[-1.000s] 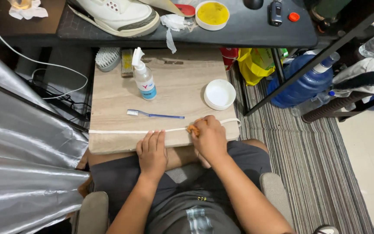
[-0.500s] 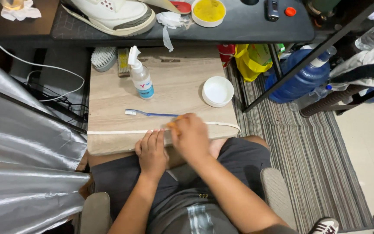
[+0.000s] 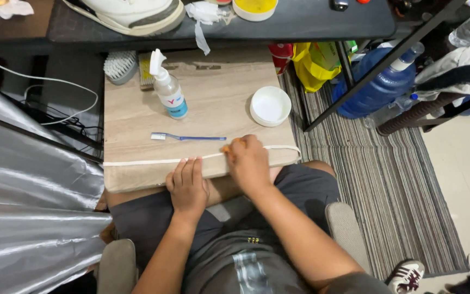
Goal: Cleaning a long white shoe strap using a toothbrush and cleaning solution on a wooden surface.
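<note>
A light wooden board [image 3: 218,103] rests across my lap. A white shoelace [image 3: 142,161] lies stretched along its near edge. My left hand [image 3: 187,188] lies flat with its fingertips pressing on the lace. To its right, my right hand [image 3: 250,160] is closed over the lace, with a small orange thing [image 3: 227,147] showing at the thumb side. A blue toothbrush [image 3: 189,138] lies on the board just beyond both hands. A spray bottle [image 3: 168,90] stands further back, and a round white dish [image 3: 270,106] sits at the right.
A white scrub brush [image 3: 119,65] lies at the board's far left corner. A white shoe [image 3: 131,13] and a yellow-filled dish [image 3: 255,6] sit on the dark shelf behind. Silver fabric [image 3: 23,179] hangs at left. A blue water jug [image 3: 379,87] and a yellow bag [image 3: 316,62] stand on the striped rug [image 3: 376,179].
My right hand slid left along the lace, close to the left hand, then back to the right a little. The left hand has stayed pressed on the lace.
</note>
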